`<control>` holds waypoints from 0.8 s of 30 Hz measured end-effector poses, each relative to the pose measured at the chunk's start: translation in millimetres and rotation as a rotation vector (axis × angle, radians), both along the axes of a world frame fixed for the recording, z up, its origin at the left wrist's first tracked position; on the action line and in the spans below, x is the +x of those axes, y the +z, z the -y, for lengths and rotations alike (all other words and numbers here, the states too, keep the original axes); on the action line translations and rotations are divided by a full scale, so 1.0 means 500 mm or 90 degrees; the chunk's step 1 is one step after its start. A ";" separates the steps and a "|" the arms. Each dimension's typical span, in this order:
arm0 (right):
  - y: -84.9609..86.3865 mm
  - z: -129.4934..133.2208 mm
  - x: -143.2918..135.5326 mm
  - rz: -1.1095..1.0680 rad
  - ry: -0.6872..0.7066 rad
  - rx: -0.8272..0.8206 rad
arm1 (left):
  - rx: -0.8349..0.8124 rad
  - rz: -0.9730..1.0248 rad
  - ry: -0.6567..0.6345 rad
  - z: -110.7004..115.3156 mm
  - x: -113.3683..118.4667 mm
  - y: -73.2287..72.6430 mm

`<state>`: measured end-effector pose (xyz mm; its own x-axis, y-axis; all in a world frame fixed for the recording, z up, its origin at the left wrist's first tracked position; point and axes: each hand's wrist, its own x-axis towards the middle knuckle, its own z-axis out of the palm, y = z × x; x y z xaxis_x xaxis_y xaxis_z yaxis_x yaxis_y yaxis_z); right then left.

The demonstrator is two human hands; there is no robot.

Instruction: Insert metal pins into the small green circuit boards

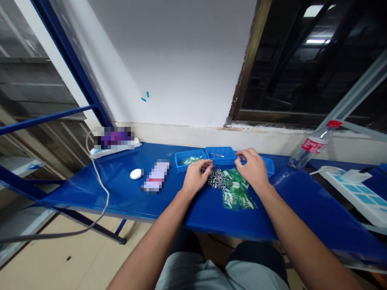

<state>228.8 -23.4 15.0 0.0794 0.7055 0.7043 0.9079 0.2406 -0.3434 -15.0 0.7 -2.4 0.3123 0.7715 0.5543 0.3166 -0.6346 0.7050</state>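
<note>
My left hand [197, 174] is over the left side of a pile of small metal parts [215, 180], thumb and fingertips drawn together. What it pinches, if anything, is too small to make out. Across the pile, my right hand [253, 168] has its thumb and index finger curled towards each other by the right end of a blue bin [222, 161]; anything between them is hidden. That bin has a few thin metal pieces in it. Green-tinted clear bags [237, 189] with small pieces inside lie below my right hand.
Left of my hands is a second blue bin [181, 168] with small bags; another blue bin [269, 167] is partly behind my right hand. A plastic bottle [314, 145], power strips [359, 195], a white round object [136, 174] and a cable [106, 193] are around the blue table [121, 197].
</note>
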 end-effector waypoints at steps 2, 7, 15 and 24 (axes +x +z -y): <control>-0.008 -0.005 0.034 0.066 -0.106 -0.048 | -0.003 -0.009 0.013 0.001 -0.001 0.002; -0.025 -0.009 0.064 0.131 -0.170 -0.171 | 0.004 -0.025 0.037 0.008 -0.006 0.011; 0.001 -0.003 0.043 0.095 -0.019 -0.071 | 0.018 -0.019 0.046 0.011 -0.013 0.015; 0.013 0.026 -0.033 0.039 0.403 -0.351 | 0.031 -0.029 0.054 0.015 -0.014 0.017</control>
